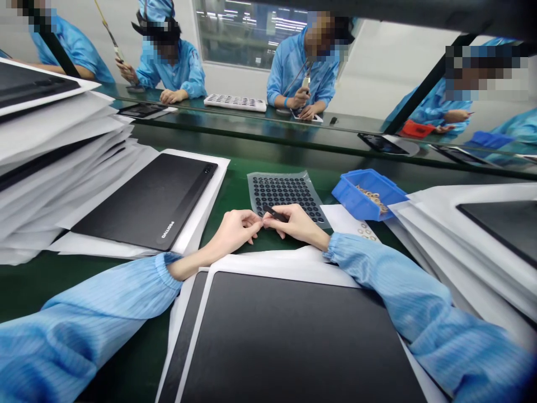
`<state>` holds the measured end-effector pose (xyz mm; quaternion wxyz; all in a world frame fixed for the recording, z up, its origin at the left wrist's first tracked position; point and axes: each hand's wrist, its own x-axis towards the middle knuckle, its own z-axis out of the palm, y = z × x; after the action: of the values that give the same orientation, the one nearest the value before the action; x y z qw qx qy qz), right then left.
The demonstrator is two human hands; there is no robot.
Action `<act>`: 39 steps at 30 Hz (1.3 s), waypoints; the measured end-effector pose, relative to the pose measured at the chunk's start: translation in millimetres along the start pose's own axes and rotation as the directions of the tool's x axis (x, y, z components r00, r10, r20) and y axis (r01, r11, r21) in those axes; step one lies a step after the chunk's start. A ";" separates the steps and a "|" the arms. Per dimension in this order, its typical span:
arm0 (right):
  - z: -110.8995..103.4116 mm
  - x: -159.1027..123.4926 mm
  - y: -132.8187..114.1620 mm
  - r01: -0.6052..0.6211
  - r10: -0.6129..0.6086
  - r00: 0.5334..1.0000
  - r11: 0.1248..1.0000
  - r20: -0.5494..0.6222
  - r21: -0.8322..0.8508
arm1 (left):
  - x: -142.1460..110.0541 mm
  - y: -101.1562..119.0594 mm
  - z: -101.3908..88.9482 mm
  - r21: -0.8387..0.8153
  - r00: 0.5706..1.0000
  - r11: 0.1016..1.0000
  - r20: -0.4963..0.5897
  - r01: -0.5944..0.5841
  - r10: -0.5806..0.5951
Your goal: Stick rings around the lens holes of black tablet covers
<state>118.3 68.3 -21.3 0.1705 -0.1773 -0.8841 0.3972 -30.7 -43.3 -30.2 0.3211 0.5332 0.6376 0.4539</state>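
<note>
A: Begin at the left.

B: A dark panel (142,201) on white sheeting (210,193), its long axis slanting away to the right. Next, the left hand (237,228): thumb and forefinger together, meeting the other hand's fingertips. Whether they pinch anything small, I cannot tell.

A: The right hand?

B: The right hand (296,224) has its fingers clamped on a slim dark tool (274,213), above the green table (232,196), at the near edge of a sheet of black rings (281,190).

A: Orientation of the tool?

B: Its long axis runs obliquely. The exposed end points left and slightly away from the wearer; the other end is hidden in the grip. Which end is the working tip cannot be determined.

A: Handling?

B: Judged light and stiff, perhaps slick. Mid-shaft, between thumb and forefinger, is the sound place to hold it. The sheet looks thin and flexible, liable to curl; take it by its clear border.

A: Further right?

B: White paper (337,216) bearing a few small rings, then a blue bin (351,197) of gold-coloured parts (372,197). These appear light and hard, best lifted singly by the rim.
</note>
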 end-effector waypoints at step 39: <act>-2.2 7.8 -2.8 0.033 -0.071 0.978 0.981 -0.197 -0.190 | 1.0 4.3 -0.4 0.371 0.995 0.925 -0.022 -0.081 0.096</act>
<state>111.8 71.5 -16.6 0.2529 -0.2090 -0.8997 0.2880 -29.6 -42.3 -26.0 0.1814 0.6030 0.6934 0.3503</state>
